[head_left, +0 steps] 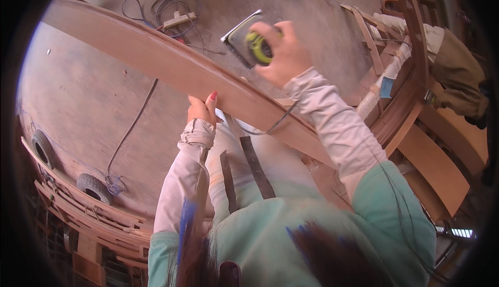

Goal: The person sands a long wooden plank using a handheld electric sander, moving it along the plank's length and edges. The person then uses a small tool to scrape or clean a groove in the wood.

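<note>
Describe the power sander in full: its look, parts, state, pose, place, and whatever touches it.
The power sander is gripped in the right hand, which wraps its yellow-green and dark body, plastic by its look. Its flat, rectangular grey base has a bright, metal-looking edge and is held tilted rather than level. It appears just past the far edge of the long wooden board, with no visible contact. Blur hides finer detail, and whether it is running cannot be told.
</note>
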`<state>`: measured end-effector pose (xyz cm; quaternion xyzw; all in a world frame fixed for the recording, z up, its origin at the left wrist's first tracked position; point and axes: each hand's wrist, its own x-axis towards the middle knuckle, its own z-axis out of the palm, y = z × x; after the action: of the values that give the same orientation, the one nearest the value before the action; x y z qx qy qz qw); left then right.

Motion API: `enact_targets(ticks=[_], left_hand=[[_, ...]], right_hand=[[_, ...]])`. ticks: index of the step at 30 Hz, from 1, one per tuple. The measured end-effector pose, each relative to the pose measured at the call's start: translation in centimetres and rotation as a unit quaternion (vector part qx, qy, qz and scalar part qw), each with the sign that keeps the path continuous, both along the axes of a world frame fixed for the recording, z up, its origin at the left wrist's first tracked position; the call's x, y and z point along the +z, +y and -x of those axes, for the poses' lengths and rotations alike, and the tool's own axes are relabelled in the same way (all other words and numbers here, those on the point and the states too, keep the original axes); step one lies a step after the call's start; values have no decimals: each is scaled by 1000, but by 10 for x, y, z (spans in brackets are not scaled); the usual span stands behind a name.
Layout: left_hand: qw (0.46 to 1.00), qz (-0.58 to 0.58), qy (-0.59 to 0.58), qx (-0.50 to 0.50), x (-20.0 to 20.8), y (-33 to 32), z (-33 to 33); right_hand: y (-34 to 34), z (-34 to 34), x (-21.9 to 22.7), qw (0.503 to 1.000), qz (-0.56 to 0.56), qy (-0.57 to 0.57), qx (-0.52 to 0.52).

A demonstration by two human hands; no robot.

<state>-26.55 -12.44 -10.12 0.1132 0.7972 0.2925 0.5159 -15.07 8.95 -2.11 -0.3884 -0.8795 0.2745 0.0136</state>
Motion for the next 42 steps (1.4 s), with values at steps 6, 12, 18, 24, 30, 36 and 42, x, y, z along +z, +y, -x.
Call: enact_targets(ticks=[6,12,18,24,30,36,42], left_hand=[[1000,1,5,27,11,3,-1],[1000,-4,-4,28,6,3,-1],[1000,-7,-7,27,9,5,0],[999,-20,-8,30,4,3,-3],[999,-19,-14,33,7,5,0],[999,-14,-12,29,12,4,-2],[1000,-2,-11,29,11,7,-2]], right_hand=[[-3,-62,23,999,21,8,24],[-42,-103,21,994,56,-53,71],[-40,-101,12,993,45,-21,106],[-33,-71,5,991,58,-21,121],[-32,-62,4,989,66,-43,125],[-34,-97,6,989,74,-43,124],[-32,-43,5,990,70,-31,121]])
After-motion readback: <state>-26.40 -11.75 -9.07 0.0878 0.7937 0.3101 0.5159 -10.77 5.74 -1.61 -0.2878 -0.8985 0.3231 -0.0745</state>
